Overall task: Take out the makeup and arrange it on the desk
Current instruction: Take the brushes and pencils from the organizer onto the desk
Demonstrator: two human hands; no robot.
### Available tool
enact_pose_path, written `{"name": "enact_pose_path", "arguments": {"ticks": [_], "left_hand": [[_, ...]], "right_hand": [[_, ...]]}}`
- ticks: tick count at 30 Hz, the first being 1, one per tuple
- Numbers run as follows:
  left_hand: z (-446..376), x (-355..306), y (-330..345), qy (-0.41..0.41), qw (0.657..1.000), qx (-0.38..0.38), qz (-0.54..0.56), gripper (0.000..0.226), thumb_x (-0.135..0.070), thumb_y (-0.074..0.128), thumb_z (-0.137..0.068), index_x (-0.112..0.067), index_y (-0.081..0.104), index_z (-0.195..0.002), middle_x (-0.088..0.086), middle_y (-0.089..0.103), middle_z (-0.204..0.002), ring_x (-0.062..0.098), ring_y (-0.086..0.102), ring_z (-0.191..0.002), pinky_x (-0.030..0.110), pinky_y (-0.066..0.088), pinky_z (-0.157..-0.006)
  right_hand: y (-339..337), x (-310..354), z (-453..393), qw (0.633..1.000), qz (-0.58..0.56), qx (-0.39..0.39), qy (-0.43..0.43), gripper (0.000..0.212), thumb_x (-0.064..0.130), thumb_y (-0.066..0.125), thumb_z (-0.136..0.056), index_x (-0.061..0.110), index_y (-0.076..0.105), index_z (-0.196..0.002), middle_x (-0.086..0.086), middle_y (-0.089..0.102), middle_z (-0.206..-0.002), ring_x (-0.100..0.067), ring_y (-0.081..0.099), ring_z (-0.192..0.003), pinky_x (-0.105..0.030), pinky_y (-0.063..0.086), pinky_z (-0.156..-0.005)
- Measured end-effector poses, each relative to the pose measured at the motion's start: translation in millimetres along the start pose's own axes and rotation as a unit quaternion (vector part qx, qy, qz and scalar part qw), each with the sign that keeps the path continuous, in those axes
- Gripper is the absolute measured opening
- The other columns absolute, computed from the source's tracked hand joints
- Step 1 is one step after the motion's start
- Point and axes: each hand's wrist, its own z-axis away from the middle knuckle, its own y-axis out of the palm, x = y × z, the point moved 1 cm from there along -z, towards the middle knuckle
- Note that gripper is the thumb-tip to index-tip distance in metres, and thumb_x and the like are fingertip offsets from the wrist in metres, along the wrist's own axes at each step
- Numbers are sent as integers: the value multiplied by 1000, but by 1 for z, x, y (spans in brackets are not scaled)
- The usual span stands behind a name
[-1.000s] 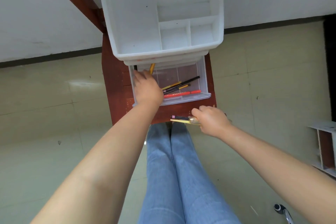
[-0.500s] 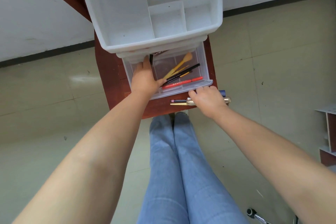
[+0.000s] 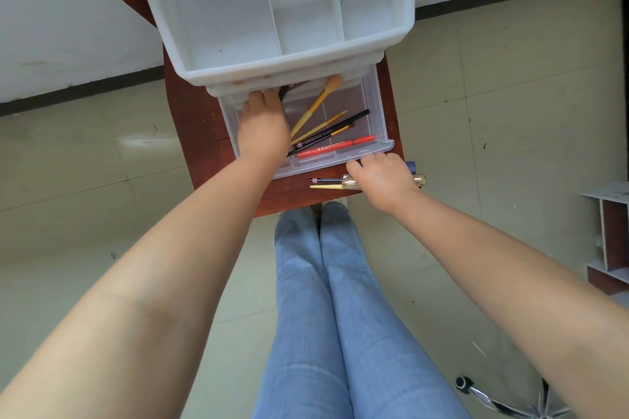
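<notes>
Clear plastic drawer (image 3: 376,112) is pulled out from under the white organiser (image 3: 218,3) so you can reach in: left hand (image 3: 263,127) sits inside at 9 o'clock, fingers hidden, can't tell the grip. Brushes (image 3: 318,102) and red pencil (image 3: 335,147) remain inside. Right hand (image 3: 383,178), fingers curled, rests on items (image 3: 326,182) laid at the worktop (image 3: 195,119) edge, 6 o'clock, prob. aligning them.
</notes>
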Motion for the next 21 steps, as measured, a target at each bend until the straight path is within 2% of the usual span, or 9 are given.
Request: {"name": "enact_pose_path", "arguments": {"ticks": [3, 6, 8, 12, 14, 17, 19, 21], "left_hand": [[-9, 2, 5, 50, 999, 10, 3, 49, 5, 46, -86, -1, 36, -134, 21, 37, -137, 36, 35, -126, 42, 37, -97], [-16, -6, 9, 105, 994, 23, -9, 38, 1, 52, -86, 0, 47, -124, 16, 40, -138, 33, 33, -129, 41, 34, -101], [-16, -12, 12, 147, 989, 27, -15, 33, 0, 49, -86, 0, 51, -119, 14, 42, -138, 32, 33, -128, 41, 33, -100], [-2, -17, 10, 203, 975, 83, -47, 26, -8, 44, -88, -1, 55, -110, 13, 52, -123, 32, 41, -118, 39, 37, -93], [6, -14, 9, 193, 974, 101, -64, 26, -12, 44, -88, -3, 55, -111, 14, 53, -119, 32, 45, -114, 38, 39, -90], [8, -13, 4, 135, 985, 100, -23, 24, -15, 43, -91, -5, 53, -111, 17, 55, -114, 33, 50, -105, 35, 40, -80], [3, -18, 4, 117, 990, 81, 11, 28, -17, 42, -93, -5, 50, -117, 17, 53, -119, 33, 47, -110, 36, 40, -83], [-4, -28, 7, 142, 987, 69, 18, 35, -17, 42, -95, -6, 45, -128, 16, 48, -128, 32, 41, -119, 39, 39, -92]], "right_hand": [[0, 1, -1, 1000, -2, -6, -2, 39, -2, 50, -84, 7, 42, -120, -15, 52, -118, -32, 51, -108, -37, 40, -86], [1, 0, -3, 1000, -6, -4, -4, 39, -3, 49, -83, 7, 42, -120, -15, 51, -118, -32, 50, -107, -38, 39, -87], [2, -2, -4, 1000, -3, -2, -6, 39, -3, 49, -83, 7, 42, -120, -15, 51, -118, -32, 50, -108, -38, 39, -87], [2, -3, -5, 1000, 3, -6, -10, 37, -2, 48, -85, 6, 42, -121, -15, 52, -120, -32, 51, -109, -38, 39, -86], [2, -2, -4, 1000, 2, -8, -13, 36, -1, 47, -86, 6, 42, -121, -15, 51, -120, -32, 50, -109, -38, 39, -86], [1, -2, -4, 1000, -1, -11, -16, 36, -1, 48, -85, 6, 42, -120, -15, 52, -120, -32, 51, -109, -38, 40, -86], [1, -2, -4, 1000, -3, -11, -18, 37, -1, 49, -85, 7, 42, -121, -15, 51, -120, -32, 50, -109, -38, 40, -86], [1, -2, -5, 1000, -1, -11, -22, 38, -2, 49, -84, 7, 42, -121, -15, 51, -120, -33, 50, -109, -38, 39, -87]]}}
